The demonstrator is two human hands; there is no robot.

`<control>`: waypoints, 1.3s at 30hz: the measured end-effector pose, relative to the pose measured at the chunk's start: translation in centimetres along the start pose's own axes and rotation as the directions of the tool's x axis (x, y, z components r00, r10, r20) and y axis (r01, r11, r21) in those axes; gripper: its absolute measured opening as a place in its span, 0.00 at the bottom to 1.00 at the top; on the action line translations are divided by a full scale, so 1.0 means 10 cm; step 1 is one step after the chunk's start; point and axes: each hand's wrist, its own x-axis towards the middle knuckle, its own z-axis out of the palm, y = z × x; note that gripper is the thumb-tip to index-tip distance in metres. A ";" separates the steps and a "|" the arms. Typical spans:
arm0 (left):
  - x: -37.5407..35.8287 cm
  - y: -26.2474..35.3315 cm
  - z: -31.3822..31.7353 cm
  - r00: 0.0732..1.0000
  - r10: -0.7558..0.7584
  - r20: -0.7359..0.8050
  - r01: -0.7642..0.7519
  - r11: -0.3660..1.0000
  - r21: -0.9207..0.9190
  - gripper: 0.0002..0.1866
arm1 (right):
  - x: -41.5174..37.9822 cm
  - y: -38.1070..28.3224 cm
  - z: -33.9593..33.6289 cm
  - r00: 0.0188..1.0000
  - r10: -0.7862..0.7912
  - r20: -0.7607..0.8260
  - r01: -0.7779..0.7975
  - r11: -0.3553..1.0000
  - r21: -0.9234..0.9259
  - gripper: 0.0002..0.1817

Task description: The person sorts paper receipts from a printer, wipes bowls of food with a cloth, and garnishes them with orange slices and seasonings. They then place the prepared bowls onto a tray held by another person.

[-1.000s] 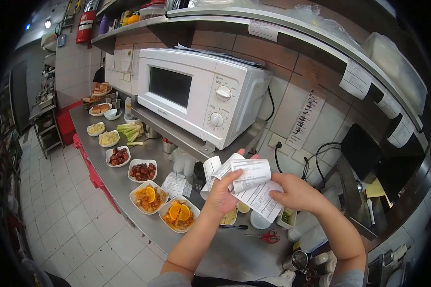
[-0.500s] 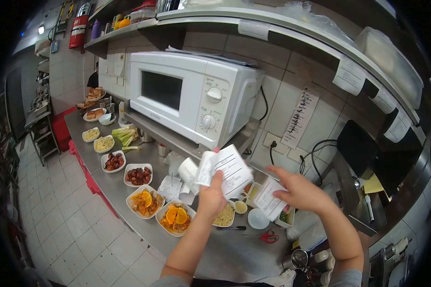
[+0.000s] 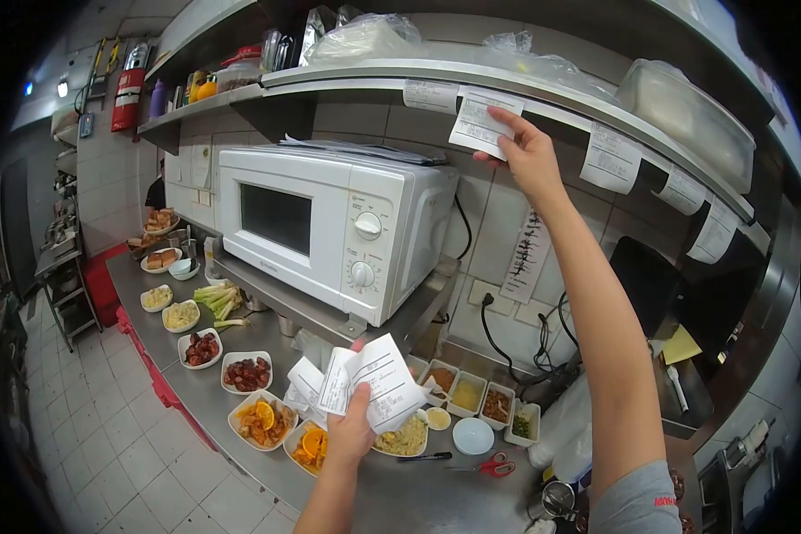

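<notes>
My left hand (image 3: 351, 434) grips several printed receipts (image 3: 383, 378) above the counter, thumb across their front. A single receipt slip (image 3: 479, 126) is pinched between the thumb and fingers of my right hand (image 3: 532, 158), raised to the front rail (image 3: 552, 100) of the overhead shelf. The slip's upper edge overlaps that rail in this view. To its left hangs another receipt (image 3: 431, 94), and more hang farther right, among them a long receipt (image 3: 610, 160). Below the left hand's papers, a bowl of fried rice (image 3: 404, 438) is partly covered.
A white microwave (image 3: 311, 214) stands on a raised metal stand. Food bowls (image 3: 247, 371) line the steel counter (image 3: 347, 498) on the left. Toward the right are small tubs of toppings (image 3: 467, 392), a pale blue bowl (image 3: 473, 436), red-handled scissors (image 3: 497, 465) and a black pen (image 3: 425, 457).
My right hand has gone from low over the topping tubs up to the shelf rail, carrying one receipt. My left hand still grips its receipts, now a little lower and to the left in view.
</notes>
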 end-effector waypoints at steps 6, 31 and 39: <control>-0.05 0.10 -0.07 1.000 0.022 -0.020 -0.022 1.000 -0.008 0.29 | 0.07 -0.12 0.00 0.987 0.159 -0.014 -0.158 0.986 0.043 0.25; -0.16 -0.08 -0.24 0.997 -0.083 -0.005 0.083 0.996 -0.012 0.30 | 0.58 0.27 0.94 0.803 -0.449 0.391 0.385 -0.110 -0.916 0.19; -0.23 0.15 -0.29 0.994 -0.039 -0.105 0.045 0.998 0.053 0.30 | 1.07 0.51 1.60 0.822 -0.409 0.396 0.453 0.048 -0.890 0.18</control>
